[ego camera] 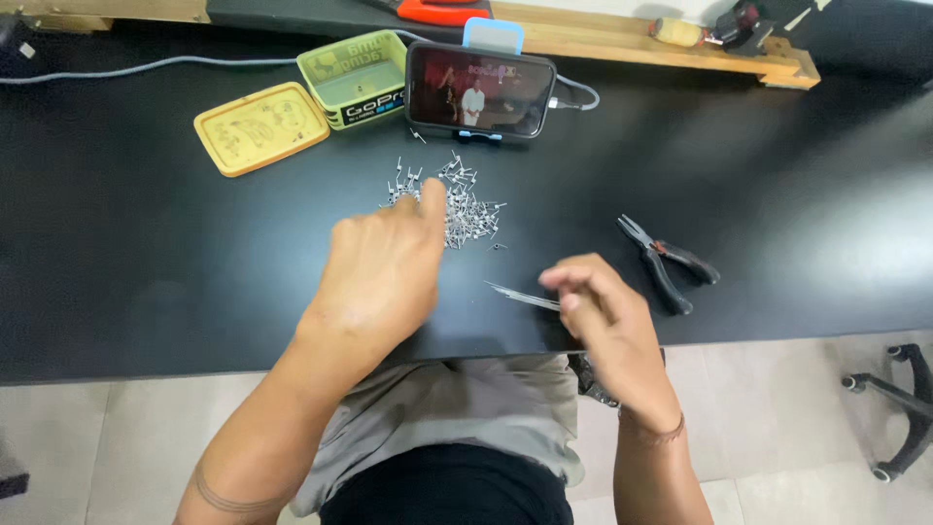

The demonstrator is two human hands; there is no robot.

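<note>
My left hand (384, 267) reaches forward over the black table (146, 253), its index finger touching a pile of several small metal pins (462, 204). The other fingers are curled. My right hand (598, 306) is near the table's front edge and pinches a thin pair of metal tweezers (520, 296), whose tips point left toward the pile. Black-handled pliers (666, 261) lie on the table just right of my right hand.
A phone (479, 89) on a blue stand plays a video behind the pile. A green tin (355, 78) and its yellow lid (260, 126) sit at back left. A wooden rail (661, 51) runs along the back. A chair base (899, 408) stands at right.
</note>
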